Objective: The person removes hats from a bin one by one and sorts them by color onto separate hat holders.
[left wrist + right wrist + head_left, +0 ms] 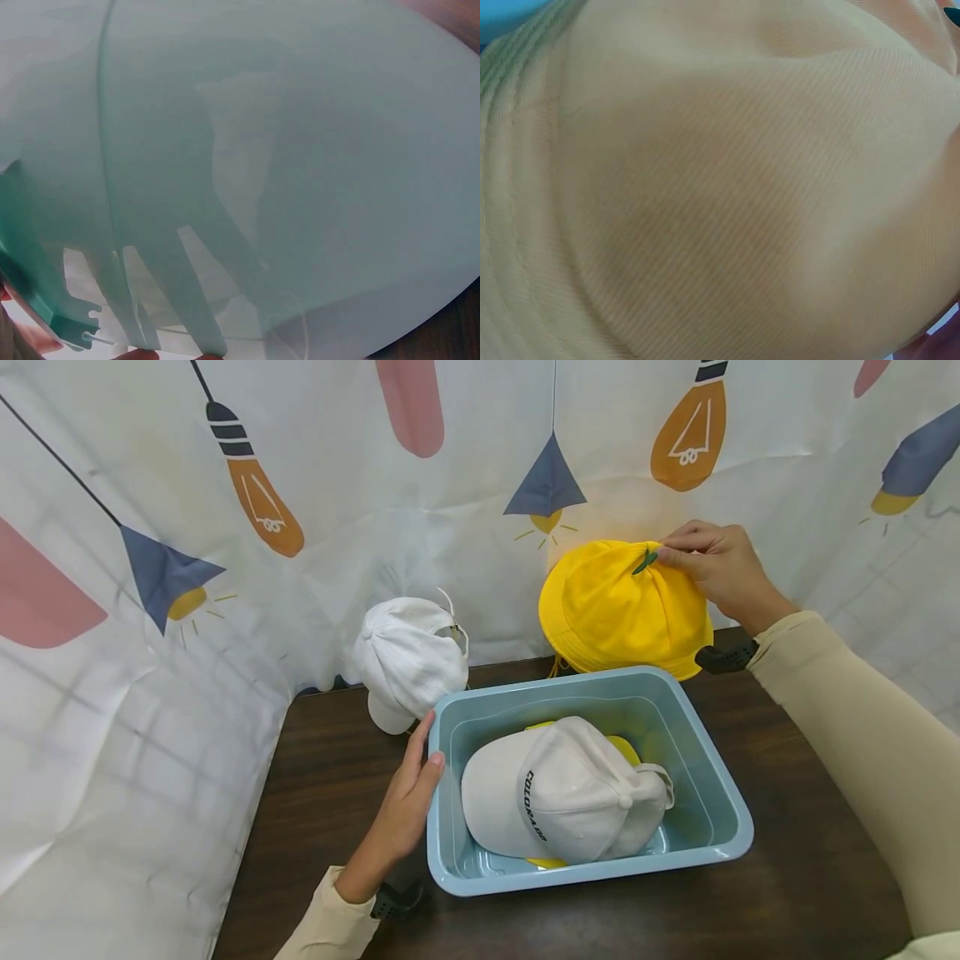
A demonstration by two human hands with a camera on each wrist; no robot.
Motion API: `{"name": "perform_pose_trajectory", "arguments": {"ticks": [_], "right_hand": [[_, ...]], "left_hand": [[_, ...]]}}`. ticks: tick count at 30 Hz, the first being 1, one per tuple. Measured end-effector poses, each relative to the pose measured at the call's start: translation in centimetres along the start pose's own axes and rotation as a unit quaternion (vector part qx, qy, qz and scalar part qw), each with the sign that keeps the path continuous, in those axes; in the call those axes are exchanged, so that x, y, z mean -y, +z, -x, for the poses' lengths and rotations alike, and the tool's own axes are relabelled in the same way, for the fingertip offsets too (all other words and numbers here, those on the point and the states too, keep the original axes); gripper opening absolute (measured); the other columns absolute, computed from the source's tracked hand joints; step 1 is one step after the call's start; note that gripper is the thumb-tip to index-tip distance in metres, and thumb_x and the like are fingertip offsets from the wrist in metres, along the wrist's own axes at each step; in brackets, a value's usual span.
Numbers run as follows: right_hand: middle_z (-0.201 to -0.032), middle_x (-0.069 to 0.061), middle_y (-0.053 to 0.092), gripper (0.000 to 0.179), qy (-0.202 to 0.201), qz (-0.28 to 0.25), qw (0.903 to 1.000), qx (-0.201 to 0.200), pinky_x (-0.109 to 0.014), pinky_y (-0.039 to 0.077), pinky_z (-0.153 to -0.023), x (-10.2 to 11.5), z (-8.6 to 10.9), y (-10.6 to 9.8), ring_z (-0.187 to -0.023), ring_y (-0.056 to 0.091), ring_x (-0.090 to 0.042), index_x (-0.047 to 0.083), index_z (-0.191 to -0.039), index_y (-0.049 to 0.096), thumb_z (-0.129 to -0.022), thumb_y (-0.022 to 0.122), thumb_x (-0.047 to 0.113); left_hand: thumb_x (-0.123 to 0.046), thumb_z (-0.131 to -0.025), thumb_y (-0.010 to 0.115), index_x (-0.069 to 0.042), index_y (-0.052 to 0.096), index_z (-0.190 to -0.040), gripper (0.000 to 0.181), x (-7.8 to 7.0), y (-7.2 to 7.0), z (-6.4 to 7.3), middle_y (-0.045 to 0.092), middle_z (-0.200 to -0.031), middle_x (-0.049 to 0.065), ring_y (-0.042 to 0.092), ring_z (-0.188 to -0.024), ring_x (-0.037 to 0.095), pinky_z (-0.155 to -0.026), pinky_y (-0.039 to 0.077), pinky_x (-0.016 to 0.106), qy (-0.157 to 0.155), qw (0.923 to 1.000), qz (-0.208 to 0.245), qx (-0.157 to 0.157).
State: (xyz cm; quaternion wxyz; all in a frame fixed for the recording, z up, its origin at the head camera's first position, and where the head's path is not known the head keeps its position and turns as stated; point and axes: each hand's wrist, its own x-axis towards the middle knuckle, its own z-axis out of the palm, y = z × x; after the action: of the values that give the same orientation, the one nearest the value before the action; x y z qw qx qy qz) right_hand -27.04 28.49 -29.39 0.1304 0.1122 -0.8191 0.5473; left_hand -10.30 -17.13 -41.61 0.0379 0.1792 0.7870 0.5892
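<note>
A yellow bucket hat (600, 602) with a green leaf-like tab on its crown stands behind the tub, against the backdrop. My right hand (716, 564) pinches its top beside the tab. Fabric of the same hat (720, 195) fills the right wrist view. My left hand (408, 797) lies along the left side of the pale blue plastic tub (442, 860), fingers fairly straight, thumb at the rim. The tub's outer wall (300, 150) fills most of the left wrist view. Inside the tub, a white cap lettered COLORADO (577, 793) covers something yellow, mostly hidden.
A white cap (408, 652) with a strap and cord sits behind the tub's left corner, by the backdrop. The dark wood table (322, 777) lies under everything. A white cloth backdrop (465, 535) printed with lamps and bulbs closes off the rear and left side.
</note>
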Motion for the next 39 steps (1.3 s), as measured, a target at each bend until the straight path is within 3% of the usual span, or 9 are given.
{"name": "perform_pose_trajectory", "arguments": {"ticks": [22,30,39], "right_hand": [[-0.104,0.007,0.066,0.039,0.063,-0.007,0.9980,0.001,-0.010,0.055,-0.075,-1.5,0.8,-0.2,-0.095,0.055,-0.014,0.009,-0.128,0.072,-0.093,0.073,0.028],[-0.111,0.008,0.066,0.045,0.063,0.001,0.9977,0.026,-0.011,0.054,-0.074,-2.0,1.3,-0.1,-0.095,0.054,-0.015,0.015,-0.136,0.067,-0.094,0.074,0.029],[-0.112,0.006,0.056,0.049,0.059,0.040,0.9968,0.037,-0.008,0.051,-0.076,-2.3,1.9,0.1,-0.101,0.046,-0.015,0.025,-0.143,0.060,-0.096,0.072,0.031]], "left_hand": [[-0.027,-0.112,0.036,-0.025,0.010,-0.165,0.058,0.0,0.0,0.1,0.023,-0.168,0.007,0.033,-0.149,0.036,-0.113,0.035,0.064,0.000,1.0000,0.003,0.000],[-0.027,-0.112,0.036,-0.025,0.010,-0.165,0.059,0.1,0.0,0.0,0.022,-0.168,0.008,0.034,-0.149,0.038,-0.113,0.035,0.065,0.004,1.0000,0.007,0.004],[-0.029,-0.112,0.038,-0.028,0.012,-0.164,0.058,-0.1,0.0,0.0,0.026,-0.166,0.008,0.038,-0.147,0.037,-0.111,0.039,0.064,-0.007,1.0000,-0.005,0.002]]}}
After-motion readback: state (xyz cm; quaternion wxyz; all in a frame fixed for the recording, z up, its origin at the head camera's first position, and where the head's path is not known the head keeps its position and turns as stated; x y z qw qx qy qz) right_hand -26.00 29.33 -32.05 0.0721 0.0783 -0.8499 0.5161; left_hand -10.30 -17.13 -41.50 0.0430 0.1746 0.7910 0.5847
